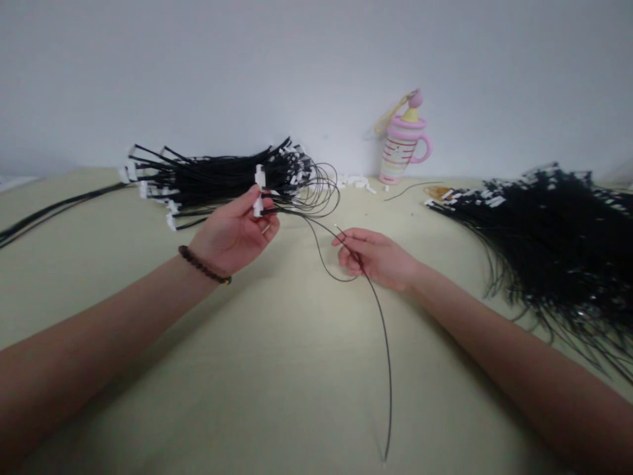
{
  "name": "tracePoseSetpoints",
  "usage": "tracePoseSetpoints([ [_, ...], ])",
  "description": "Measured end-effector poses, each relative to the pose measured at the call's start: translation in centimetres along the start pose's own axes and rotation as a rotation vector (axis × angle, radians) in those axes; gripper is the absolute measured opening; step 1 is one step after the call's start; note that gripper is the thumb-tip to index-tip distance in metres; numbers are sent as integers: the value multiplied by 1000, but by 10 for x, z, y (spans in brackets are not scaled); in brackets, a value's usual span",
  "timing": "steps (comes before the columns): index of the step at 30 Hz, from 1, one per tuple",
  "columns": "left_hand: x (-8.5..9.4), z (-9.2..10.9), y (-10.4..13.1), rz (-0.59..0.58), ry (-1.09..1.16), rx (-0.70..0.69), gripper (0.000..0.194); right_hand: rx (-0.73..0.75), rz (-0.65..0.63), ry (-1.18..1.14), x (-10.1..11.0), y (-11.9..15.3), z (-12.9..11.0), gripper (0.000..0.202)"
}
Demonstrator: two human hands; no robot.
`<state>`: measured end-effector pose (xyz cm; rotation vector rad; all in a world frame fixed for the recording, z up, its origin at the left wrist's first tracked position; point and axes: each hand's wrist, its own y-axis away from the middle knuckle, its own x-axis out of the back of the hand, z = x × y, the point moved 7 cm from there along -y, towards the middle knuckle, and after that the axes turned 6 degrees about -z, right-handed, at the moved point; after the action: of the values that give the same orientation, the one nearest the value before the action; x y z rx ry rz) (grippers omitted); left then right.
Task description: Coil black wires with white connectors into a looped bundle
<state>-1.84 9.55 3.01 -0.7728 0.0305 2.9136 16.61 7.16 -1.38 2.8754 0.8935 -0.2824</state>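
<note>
White connector (258, 190) sits upright in the left hand (232, 234), pinched between thumb and fingertips, held above the middle of the table (277, 382), a small pale plastic block with thin black wires running out of its right side. One black wire (380, 316) sweeps away from it, loops down, and passes through the right hand (378, 258), whose fingers are closed on it near its bare tip; the rest of the wire curves toward the near edge of the table. A dark bead bracelet (204, 266) circles the left wrist. Just behind the left hand, on the far side, lies a finished bundle (217, 179) of black wires with white connectors at their ends. Over on the right, a big loose pile of black wires (548, 231) spreads across the table. At the far edge by the wall stands a pink and yellow cup (403, 148) with a lid and handle; what is inside cannot be seen, and no writing is readable anywhere
</note>
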Motion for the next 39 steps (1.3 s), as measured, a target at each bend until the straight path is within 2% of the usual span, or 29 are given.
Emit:
tracePoseSetpoints([
  [4, -3, -6, 3, -29, -49, 47, 14, 41, -13, 172, -14, 0, 2, 20],
  [7, -6, -5, 2, -118, 20, 38, 10, 123, 40, 373, -11, 1, -2, 24],
  [11, -6, -1, 0, -186, -71, 5, 10, 291, 188, 666, 11, 3, -13, 23],
  [15, -8, -2, 2, -205, -346, -32, 6, 381, 348, 658, 42, 10, -24, 22],
  [17, -8, -3, 2, -204, -434, -54, 4, 374, 365, 636, 52, 14, -27, 24],
  [19, -7, -5, 2, -190, -463, -65, 6, 323, 317, 635, 53, 15, -26, 27],
  [23, -3, -4, 1, -122, -468, -80, 9, 274, 36, 724, 30, 14, -24, 22],
  [25, -2, -3, 1, -96, -462, -74, 10, 301, -28, 776, 18, 15, -26, 21],
  [26, -2, -2, 2, -85, -462, -71, 11, 328, -2, 788, 16, 15, -29, 21],
  [30, -4, 1, 5, -31, -500, -100, 14, 457, 261, 801, 16, 21, -45, 23],
  [32, -5, 2, 8, -1, -536, -123, 15, 550, 343, 877, 10, 26, -51, 23],
  [35, -8, 0, 15, 21, -612, -144, 17, 682, 365, 1037, -11, 32, -53, 20],
  [39, -17, -10, 25, 4, -694, -152, 18, 682, 358, 1060, -34, 34, -42, 20],
])
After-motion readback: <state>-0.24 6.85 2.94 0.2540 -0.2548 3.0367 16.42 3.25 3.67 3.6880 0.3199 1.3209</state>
